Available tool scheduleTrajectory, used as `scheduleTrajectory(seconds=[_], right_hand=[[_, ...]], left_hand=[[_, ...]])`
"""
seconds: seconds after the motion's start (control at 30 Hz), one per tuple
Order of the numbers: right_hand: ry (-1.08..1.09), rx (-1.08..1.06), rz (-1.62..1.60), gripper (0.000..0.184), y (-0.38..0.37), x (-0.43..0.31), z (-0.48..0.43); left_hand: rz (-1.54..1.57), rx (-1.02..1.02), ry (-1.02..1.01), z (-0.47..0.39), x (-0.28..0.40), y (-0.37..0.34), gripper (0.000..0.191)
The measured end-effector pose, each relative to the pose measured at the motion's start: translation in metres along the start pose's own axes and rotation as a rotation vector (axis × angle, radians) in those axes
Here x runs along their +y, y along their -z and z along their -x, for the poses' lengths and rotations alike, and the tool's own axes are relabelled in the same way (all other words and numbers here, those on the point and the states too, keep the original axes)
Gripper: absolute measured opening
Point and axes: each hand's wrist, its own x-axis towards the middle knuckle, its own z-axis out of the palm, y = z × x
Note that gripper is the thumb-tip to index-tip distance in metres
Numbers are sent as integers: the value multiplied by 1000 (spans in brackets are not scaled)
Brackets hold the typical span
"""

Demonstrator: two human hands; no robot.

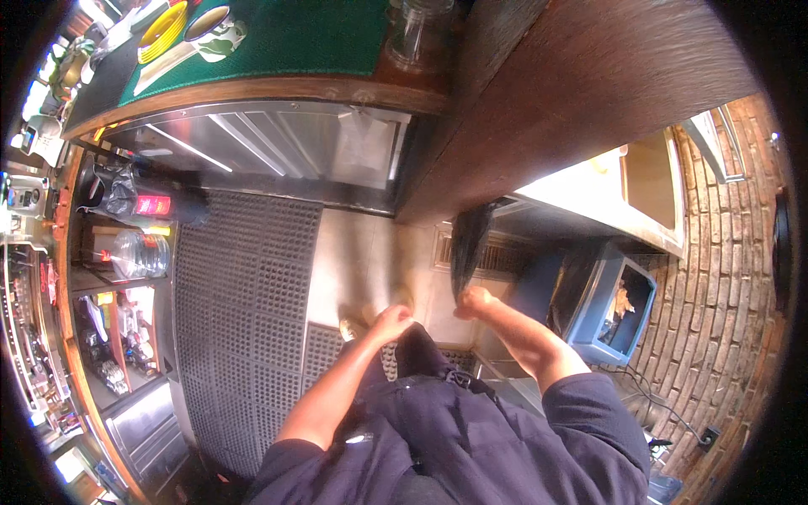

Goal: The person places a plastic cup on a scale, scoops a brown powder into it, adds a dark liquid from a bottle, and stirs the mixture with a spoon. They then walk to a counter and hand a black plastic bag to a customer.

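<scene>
My right hand (473,303) is closed around the gathered end of what looks like a black plastic bag (470,246). The dark material stretches away from my fist, past a floor-level vent grille (489,252). My left hand (396,320) is in front of my thigh with its fingers curled. Whether anything is inside it cannot be seen. To the right of my right hand stands a blue-grey bin (584,322) with an open top. Brownish scraps (623,302) show inside it.
A thick wooden post (536,113) rises ahead. Black rubber matting (246,328) covers the floor at left. A counter with a green mat (303,38) holds yellow plates (163,31) and a mug (211,38). Shelves hold a large clear bottle (140,254). A power cord (669,410) runs along the brick wall (707,297).
</scene>
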Motion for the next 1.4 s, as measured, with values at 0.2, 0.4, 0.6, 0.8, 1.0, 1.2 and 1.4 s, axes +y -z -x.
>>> scheduleTrajectory(seconds=[0.2,0.4,0.6,0.8,1.0,1.2,1.4], right_hand=[[751,97,-262,35,-119,-89,14],[1114,332,-630,36,-93,-145,70],[861,298,-913,56,58,-87,149],[772,441,51,138,110,-142,99],[1063,392,-913,32,177,-280,23],[1103,-68,-2061,37,265,-409,-19],[1395,54,-1859,41,365,-495,-8]], left_hand=[[435,-5,131,-53,87,-30,145],[-325,-271,10,-8,72,-5,41],[-372,-372,105,96,60,103,39],[234,-129,135,200,92,194,55],[1061,365,-160,291,96,274,47],[632,1110,-194,364,16,403,67],[634,646,-680,384,-36,475,65]])
